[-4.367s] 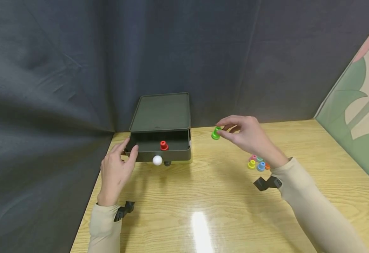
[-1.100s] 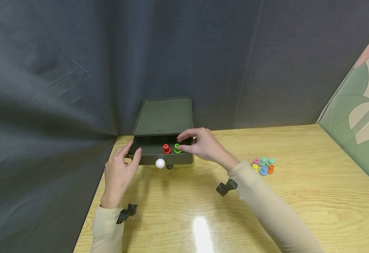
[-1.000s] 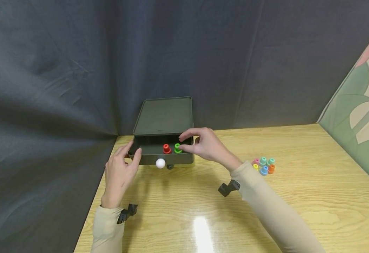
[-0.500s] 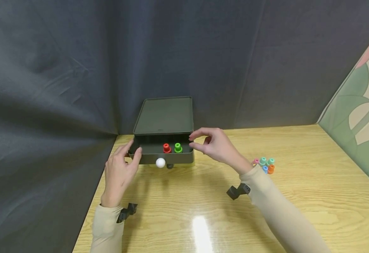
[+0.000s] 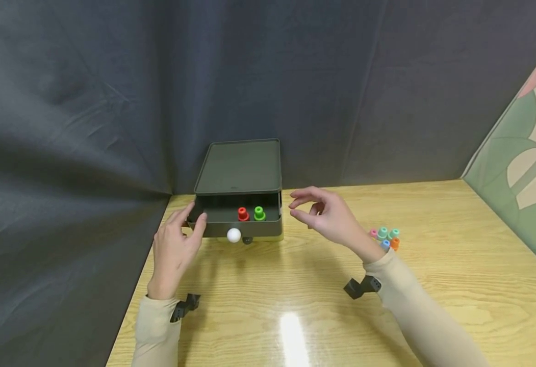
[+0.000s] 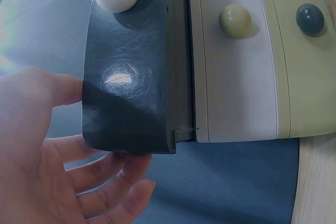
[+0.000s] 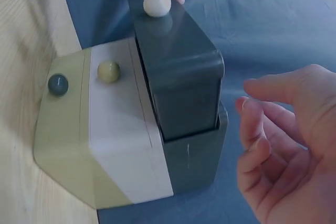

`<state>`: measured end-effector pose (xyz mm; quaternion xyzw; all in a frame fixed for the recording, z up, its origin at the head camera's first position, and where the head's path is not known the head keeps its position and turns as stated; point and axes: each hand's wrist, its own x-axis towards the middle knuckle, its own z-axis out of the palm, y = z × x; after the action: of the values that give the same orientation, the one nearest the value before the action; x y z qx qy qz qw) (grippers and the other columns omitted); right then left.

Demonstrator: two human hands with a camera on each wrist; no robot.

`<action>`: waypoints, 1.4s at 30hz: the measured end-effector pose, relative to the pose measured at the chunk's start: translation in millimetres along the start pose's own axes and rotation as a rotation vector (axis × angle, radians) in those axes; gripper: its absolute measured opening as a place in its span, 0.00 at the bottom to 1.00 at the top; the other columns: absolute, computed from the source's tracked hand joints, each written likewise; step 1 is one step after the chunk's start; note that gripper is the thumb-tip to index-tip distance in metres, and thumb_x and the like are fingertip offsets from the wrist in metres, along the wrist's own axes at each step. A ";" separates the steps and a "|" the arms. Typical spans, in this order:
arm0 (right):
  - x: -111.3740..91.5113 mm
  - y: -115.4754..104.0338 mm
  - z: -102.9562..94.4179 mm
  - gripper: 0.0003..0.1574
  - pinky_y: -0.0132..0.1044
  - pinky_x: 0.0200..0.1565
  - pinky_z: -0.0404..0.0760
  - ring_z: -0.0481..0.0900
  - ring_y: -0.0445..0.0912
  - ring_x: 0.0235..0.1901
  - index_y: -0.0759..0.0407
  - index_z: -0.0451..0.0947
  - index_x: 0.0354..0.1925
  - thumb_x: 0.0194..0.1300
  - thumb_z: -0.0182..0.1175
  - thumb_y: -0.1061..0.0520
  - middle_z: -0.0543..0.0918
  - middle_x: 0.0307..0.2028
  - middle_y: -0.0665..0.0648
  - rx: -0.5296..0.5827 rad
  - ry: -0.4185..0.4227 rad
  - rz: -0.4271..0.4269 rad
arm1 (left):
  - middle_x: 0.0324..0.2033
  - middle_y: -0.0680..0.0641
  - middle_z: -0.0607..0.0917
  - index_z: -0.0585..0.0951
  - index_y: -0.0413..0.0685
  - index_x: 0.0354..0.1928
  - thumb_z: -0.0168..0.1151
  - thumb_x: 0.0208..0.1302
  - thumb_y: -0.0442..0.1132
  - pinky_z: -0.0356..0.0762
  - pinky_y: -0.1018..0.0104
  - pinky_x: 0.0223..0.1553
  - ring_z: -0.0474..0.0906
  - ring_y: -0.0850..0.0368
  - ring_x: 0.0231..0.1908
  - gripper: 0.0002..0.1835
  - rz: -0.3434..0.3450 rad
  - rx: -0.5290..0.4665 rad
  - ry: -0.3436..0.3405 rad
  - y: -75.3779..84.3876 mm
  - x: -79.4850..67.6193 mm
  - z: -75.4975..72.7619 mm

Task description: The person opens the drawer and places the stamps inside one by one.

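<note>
My left hand [image 5: 172, 255] holds the left front corner of the dark green top drawer [image 5: 265, 228], which is pulled out of a small cabinet [image 5: 242, 165]. In the left wrist view its thumb is at the drawer's upper edge, with fingertips against the side. Inside the drawer, a red stepped peg [image 5: 243, 214] and a green stepped peg [image 5: 259, 214] stand upright side by side. A round white knob [image 5: 233, 235] sits on the drawer front. Just right of the cabinet hovers my right hand [image 5: 329, 216], holding nothing, fingers loosely bent with a gap between thumb and index fingertip.
Several stepped pegs, including teal [image 5: 382, 233], orange [image 5: 394, 243] and blue [image 5: 385, 244], stand grouped on the wooden table [image 5: 323, 326], partly behind my right forearm. Below the open drawer are a white drawer [image 6: 236, 87] and a yellow-green drawer [image 6: 307, 77]. A dark curtain [image 5: 268, 76] hangs behind.
My right hand carried the green peg into the drawer and let go of it beside the red one. It then moved right, out of the drawer. My left hand stayed at the drawer corner.
</note>
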<state>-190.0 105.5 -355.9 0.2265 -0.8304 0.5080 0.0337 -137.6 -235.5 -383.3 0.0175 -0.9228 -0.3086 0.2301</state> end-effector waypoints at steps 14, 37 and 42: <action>-27.0 19.6 -20.5 0.13 0.34 0.25 0.77 0.81 0.40 0.22 0.57 0.89 0.52 0.71 0.71 0.55 0.91 0.52 0.58 -0.050 0.051 0.055 | 0.65 0.40 0.84 0.78 0.51 0.74 0.58 0.78 0.59 0.82 0.43 0.43 0.87 0.39 0.42 0.31 -0.022 -0.016 -0.017 0.4 -0.5 0.4; -89.8 82.4 -73.9 0.22 0.38 0.22 0.74 0.83 0.42 0.26 0.52 0.86 0.59 0.78 0.63 0.41 0.89 0.54 0.61 -0.230 0.137 0.276 | 0.65 0.39 0.84 0.79 0.50 0.73 0.59 0.77 0.59 0.82 0.44 0.40 0.87 0.40 0.39 0.31 -0.004 -0.017 0.003 1.4 -0.6 -0.5; -101.6 97.8 -84.6 0.23 0.37 0.23 0.74 0.84 0.44 0.26 0.53 0.86 0.60 0.78 0.62 0.41 0.90 0.52 0.63 -0.249 0.143 0.312 | 0.64 0.39 0.85 0.78 0.50 0.73 0.59 0.78 0.59 0.82 0.44 0.40 0.87 0.39 0.42 0.31 0.000 -0.017 0.006 1.7 -1.0 -0.2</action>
<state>-153.9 250.2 -425.2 0.0527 -0.9073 0.4151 0.0412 -136.4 -234.1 -382.6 0.0167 -0.9194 -0.3164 0.2330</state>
